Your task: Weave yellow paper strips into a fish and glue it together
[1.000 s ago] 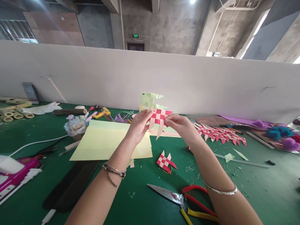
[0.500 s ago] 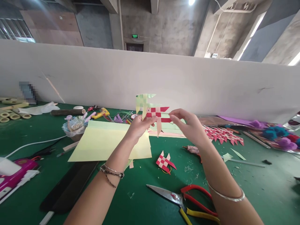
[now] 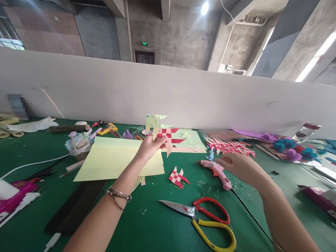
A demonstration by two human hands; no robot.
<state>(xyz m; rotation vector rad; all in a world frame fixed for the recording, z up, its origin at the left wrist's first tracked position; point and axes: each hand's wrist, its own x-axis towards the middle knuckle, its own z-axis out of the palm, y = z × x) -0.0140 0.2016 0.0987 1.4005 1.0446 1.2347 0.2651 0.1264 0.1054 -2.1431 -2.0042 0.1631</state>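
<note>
My left hand (image 3: 149, 147) holds up two woven paper pieces above the green table (image 3: 157, 224): a red-and-white checkered one (image 3: 168, 135) in front and a pale green one (image 3: 153, 121) behind it. My right hand (image 3: 240, 167) hangs free and open over the table, its fingers just right of a pink glue gun (image 3: 218, 171) and apart from it. A smaller red-and-white woven piece (image 3: 177, 176) lies flat on the table below the held pieces.
Scissors with red and yellow handles (image 3: 207, 218) lie near the front. A large yellow-green paper sheet (image 3: 115, 157) lies at left. A row of red-white woven pieces (image 3: 231, 146) sits at right, a yellow glue gun (image 3: 107, 129) at the back, a pink device (image 3: 15, 191) at far left.
My right hand let go of the red-and-white woven piece and dropped to the right, down toward the pink glue gun. The left hand keeps the pieces raised. The view swung right.
</note>
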